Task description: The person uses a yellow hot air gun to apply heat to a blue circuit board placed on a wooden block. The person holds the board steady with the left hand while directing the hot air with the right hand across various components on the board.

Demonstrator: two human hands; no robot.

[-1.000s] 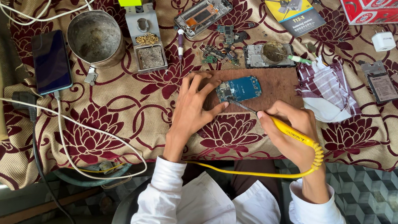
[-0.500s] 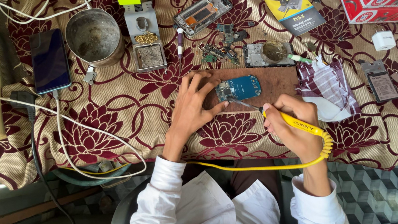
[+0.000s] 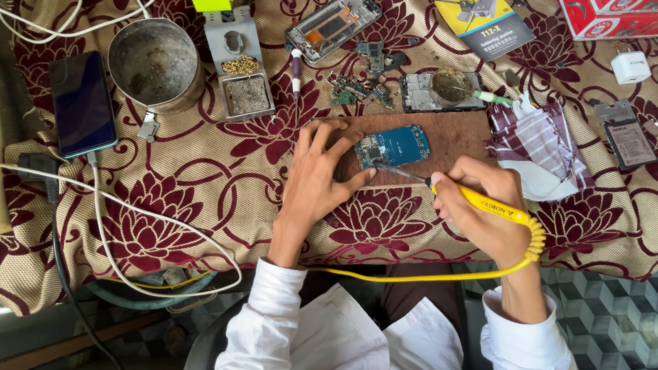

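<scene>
Hands at work over a cluttered repair table, seen from the head camera looking straight down. My left hand (image 3: 313, 180) lies spread and relaxed on a brown wooden board (image 3: 457, 134), its fingertips pinning the left edge of a small blue circuit board (image 3: 393, 146) that lies flat there. My right hand (image 3: 478, 210) is clenched around a yellow soldering iron (image 3: 492, 208), whose thin metal tip reaches the circuit board's lower left edge. Compared with a second ago, that hand has slid a little to the left and the tip has come closer in, so I judge the soldering is under way. A coiled yellow cable (image 3: 440, 273) trails from the iron. Just beside the wooden board lies a checked cloth (image 3: 538, 147); a metal cup (image 3: 154, 64) and a dark phone (image 3: 81, 103) sit well apart.
</scene>
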